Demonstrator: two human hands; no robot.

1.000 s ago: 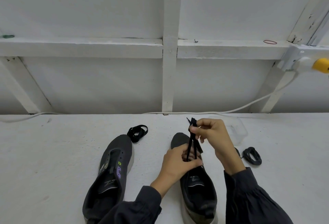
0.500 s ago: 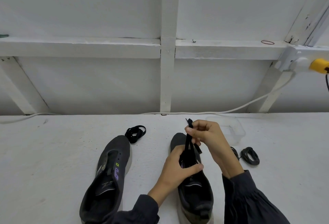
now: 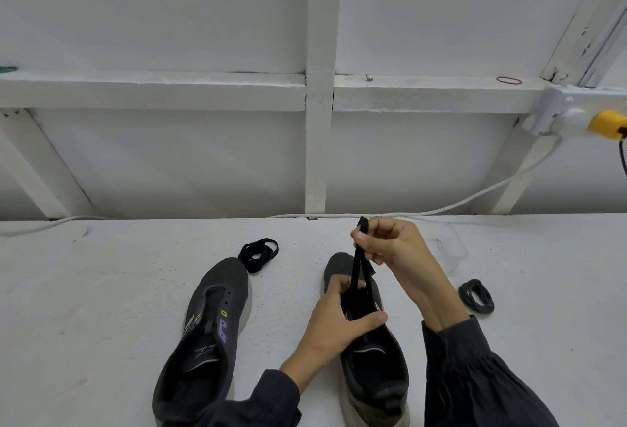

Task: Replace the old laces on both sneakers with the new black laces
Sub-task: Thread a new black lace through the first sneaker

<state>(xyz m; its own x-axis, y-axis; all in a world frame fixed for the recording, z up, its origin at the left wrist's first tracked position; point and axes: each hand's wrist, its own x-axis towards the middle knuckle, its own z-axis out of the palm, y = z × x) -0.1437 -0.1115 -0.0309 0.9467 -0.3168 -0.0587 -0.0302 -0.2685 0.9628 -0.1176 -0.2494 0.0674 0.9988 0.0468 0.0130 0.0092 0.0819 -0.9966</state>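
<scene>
On the tabletop [image 3: 101, 291] the left sneaker [image 3: 207, 328] shows bare eyelets, the right hand [image 3: 393, 250] pinches a black lace [image 3: 356, 263] taut above the right sneaker [image 3: 373, 369], which the left hand [image 3: 339, 318] grips, and two coiled laces [image 3: 258, 254] lie aside: roughly midway, I judge.

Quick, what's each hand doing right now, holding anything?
Left hand: closed, fingers curled on the sneaker near its eyelets.
Right hand: closed, pinching the black lace drawn upward from that sneaker.

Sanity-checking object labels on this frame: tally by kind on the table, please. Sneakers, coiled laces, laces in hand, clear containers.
Sneakers: 2 (left sneaker, right sneaker)
Coiled laces: 2 (left coil, right coil)
Held lace: 1
Clear container: 1
Total: 6
</scene>
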